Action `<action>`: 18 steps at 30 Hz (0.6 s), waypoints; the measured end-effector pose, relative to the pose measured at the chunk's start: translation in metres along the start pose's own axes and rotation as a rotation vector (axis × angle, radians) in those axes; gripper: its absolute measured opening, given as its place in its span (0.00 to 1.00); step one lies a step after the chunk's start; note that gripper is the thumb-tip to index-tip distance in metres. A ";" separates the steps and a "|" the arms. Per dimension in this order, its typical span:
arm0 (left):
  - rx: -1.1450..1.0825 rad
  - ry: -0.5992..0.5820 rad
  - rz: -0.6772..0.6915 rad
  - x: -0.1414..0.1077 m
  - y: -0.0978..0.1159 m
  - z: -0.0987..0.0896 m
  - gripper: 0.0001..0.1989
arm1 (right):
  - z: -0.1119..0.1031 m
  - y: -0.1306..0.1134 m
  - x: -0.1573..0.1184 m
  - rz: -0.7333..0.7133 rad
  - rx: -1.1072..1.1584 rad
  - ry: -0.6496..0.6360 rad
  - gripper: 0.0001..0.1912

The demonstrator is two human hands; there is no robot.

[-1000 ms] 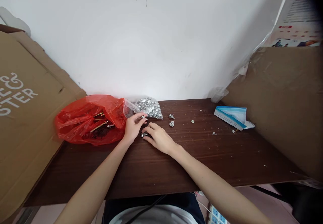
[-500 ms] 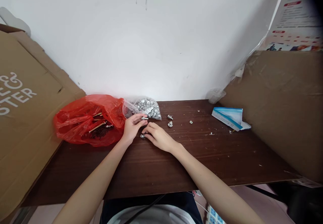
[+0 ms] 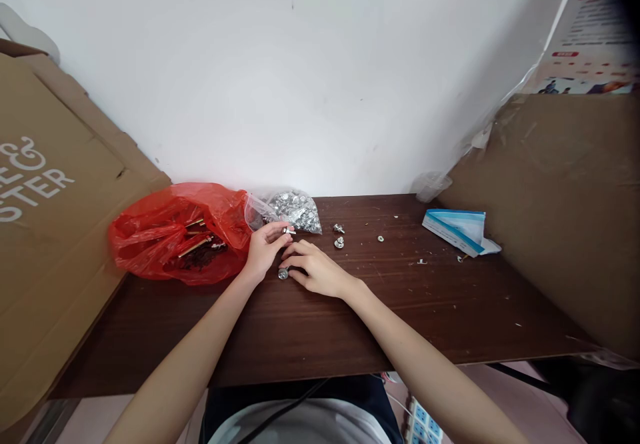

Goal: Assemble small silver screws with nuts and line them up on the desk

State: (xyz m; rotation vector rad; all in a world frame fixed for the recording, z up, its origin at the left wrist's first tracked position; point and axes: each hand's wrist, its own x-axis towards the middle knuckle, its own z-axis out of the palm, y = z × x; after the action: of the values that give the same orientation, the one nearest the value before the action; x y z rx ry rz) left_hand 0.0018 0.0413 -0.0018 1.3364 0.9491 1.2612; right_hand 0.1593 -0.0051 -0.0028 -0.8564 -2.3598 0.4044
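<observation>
Where the table (image 3: 400, 317) meets the left-hand box (image 3: 60, 231), brown cardboard with white lettering, the listing begins. Red bag (image 3: 150, 251): thin plastic, crumpled, mouth open, brass-coloured and silver hardware inside. Left hand (image 3: 263, 251): thumb and fingers pinched on a screw (image 3: 289, 231), raised in front of the clear bag. Screw: small, silver, bright; wider head at the fingers, thin shank lying roughly level and pointing right. Knob (image 3: 283, 274): round, shiny, silvery, at the right fingertips, low over the table. Clear bag (image 3: 300, 211): full of small silver parts, against the wall. Right hand (image 3: 317, 271): fingers bent about the knob; firm grip or mere touch, cannot tell. Two loose fittings (image 3: 339, 243): silver, close together. Washer (image 3: 381, 239): small, ring-shaped, flat. Cup (image 3: 431, 187): translucent, by the wall. Packet (image 3: 455, 231): blue and white, creased.
</observation>
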 end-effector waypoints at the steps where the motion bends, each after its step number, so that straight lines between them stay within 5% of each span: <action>1: -0.006 0.001 -0.003 0.000 0.000 0.000 0.16 | 0.000 0.000 0.000 0.001 0.002 -0.005 0.10; 18: -0.032 0.026 0.016 -0.007 0.012 0.007 0.12 | -0.010 0.002 0.002 0.031 0.073 0.090 0.06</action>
State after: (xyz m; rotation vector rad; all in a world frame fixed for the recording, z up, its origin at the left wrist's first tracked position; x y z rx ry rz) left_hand 0.0071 0.0317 0.0091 1.3082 0.9334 1.3036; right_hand 0.1655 -0.0018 0.0048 -0.8603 -2.2381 0.4529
